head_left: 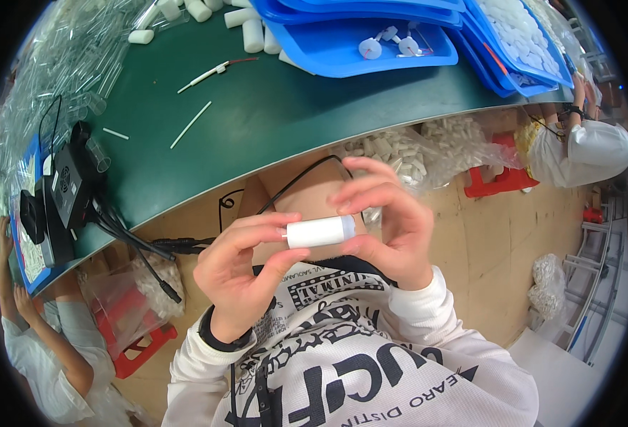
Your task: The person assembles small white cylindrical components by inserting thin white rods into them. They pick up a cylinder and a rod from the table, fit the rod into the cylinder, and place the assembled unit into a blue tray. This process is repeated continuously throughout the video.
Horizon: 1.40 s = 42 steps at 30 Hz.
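Over my lap, in front of the table's near edge, a short white cylinder (pixel 314 233) lies nearly level between my two hands. My left hand (pixel 239 263) pinches its left end, where a small thin tip sticks out. At the other end is a pale bluish cap (pixel 348 228), held by the thumb and fingers of my right hand (pixel 396 228). The inside of the cylinder cannot be seen.
On the green table (pixel 257 121) lie a thin white stick with a red wire (pixel 214 72), another stick (pixel 191 124), white cylinders (pixel 253 35), clear tubes (pixel 79 64) and blue trays (pixel 349 62). A black device (pixel 72 174) trails cables. People sit at both sides.
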### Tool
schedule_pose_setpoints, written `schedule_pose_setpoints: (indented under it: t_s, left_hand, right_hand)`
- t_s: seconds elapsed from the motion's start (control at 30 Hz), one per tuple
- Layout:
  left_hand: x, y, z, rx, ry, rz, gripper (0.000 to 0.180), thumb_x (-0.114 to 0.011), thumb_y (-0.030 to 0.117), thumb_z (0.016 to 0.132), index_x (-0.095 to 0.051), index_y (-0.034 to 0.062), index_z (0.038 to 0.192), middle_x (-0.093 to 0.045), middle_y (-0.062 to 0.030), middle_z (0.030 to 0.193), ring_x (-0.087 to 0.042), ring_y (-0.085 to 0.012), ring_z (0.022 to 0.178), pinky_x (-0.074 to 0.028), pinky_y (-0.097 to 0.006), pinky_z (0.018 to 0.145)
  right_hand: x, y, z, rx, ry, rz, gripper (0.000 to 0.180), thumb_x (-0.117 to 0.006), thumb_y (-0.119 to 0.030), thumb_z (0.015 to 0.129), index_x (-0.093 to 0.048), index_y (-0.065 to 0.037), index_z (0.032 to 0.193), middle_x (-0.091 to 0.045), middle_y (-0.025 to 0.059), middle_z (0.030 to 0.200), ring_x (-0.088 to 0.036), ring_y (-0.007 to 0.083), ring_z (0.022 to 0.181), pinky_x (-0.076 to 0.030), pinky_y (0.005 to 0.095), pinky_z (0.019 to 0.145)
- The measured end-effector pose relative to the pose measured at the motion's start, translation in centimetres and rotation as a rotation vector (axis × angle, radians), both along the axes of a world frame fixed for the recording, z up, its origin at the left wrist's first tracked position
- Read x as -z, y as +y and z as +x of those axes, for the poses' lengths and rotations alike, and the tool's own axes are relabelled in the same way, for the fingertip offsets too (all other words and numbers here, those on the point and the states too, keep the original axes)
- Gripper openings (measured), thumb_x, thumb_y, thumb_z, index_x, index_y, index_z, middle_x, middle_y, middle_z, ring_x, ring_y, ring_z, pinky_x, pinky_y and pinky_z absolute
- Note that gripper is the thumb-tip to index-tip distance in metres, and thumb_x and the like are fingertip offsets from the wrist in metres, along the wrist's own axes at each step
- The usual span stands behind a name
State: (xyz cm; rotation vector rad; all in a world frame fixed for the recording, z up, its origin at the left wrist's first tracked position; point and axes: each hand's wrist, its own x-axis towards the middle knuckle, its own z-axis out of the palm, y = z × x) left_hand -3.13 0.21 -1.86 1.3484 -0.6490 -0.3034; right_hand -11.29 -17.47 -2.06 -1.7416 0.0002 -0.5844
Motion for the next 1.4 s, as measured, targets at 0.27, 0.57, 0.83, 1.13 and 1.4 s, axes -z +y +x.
schedule_pose_setpoints:
  t_s: [0.27, 0.57, 0.83, 1.13, 1.4]
  left_hand:
    - [1.9, -1.3, -0.1, 0.034, 0.079, 0.089, 0.028, -0.069, -0.010, 0.069, -0.060, -0.0046, 0.095, -0.063, -0.0181, 0.100, -0.062, -0.0227, 0.092, -0.051, -0.031, 0.079]
    - [-3.4, -0.7, 3.7, 0.416, -0.224, 0.700, 0.048, -0.073, 0.009, 0.069, -0.055, 0.0000, 0.112, -0.061, -0.0150, 0.105, -0.062, -0.0269, 0.093, -0.048, -0.033, 0.082]
    - [-10.2, 2.5, 5.8, 0.389, -0.404, 0.733, 0.045, -0.075, 0.015, 0.069, -0.058, -0.0005, 0.107, -0.062, -0.0153, 0.105, -0.061, -0.0296, 0.093, -0.049, -0.033, 0.081]
    - [-13.8, 3.7, 19.8, -0.094, -0.507, 1.182, 0.029, -0.065, 0.015, 0.077, -0.061, -0.0057, 0.096, -0.064, -0.0213, 0.087, -0.063, -0.0328, 0.083, -0.049, -0.035, 0.073]
    - [-7.8, 1.6, 28.5, -0.214, -0.840, 1.717, 0.017, -0.060, 0.007, 0.072, -0.066, -0.0011, 0.085, -0.065, -0.0230, 0.092, -0.063, -0.0372, 0.087, -0.052, -0.042, 0.076]
  right_hand:
    - [1.2, -0.2, -1.0, 0.064, 0.129, 0.103, 0.021, -0.074, -0.008, 0.069, -0.066, -0.005, 0.089, -0.067, 0.0060, 0.088, -0.060, 0.0220, 0.095, -0.040, 0.0384, 0.092]
    - [14.1, -15.5, -6.2, 0.654, 0.494, 0.144, 0.025, -0.070, -0.013, 0.075, -0.063, 0.000, 0.096, -0.067, 0.0085, 0.087, -0.064, 0.0159, 0.073, -0.050, 0.0281, 0.066]
    - [30.9, -19.9, -7.2, 0.729, 1.391, -0.565, 0.023, -0.064, -0.029, 0.077, -0.066, -0.012, 0.092, -0.066, 0.0127, 0.096, -0.062, 0.0300, 0.093, -0.048, 0.0411, 0.077]
    - [13.5, -16.6, -2.0, 0.434, 1.350, -0.878, 0.045, -0.059, -0.049, 0.072, -0.068, -0.006, 0.083, -0.066, 0.0139, 0.093, -0.063, 0.0319, 0.086, -0.050, 0.0409, 0.075]
    - [1.1, -11.5, 0.9, 0.023, 0.917, -0.737, 0.034, -0.059, -0.035, 0.079, -0.066, -0.002, 0.079, -0.064, 0.0182, 0.073, -0.062, 0.0346, 0.072, -0.048, 0.0414, 0.066]
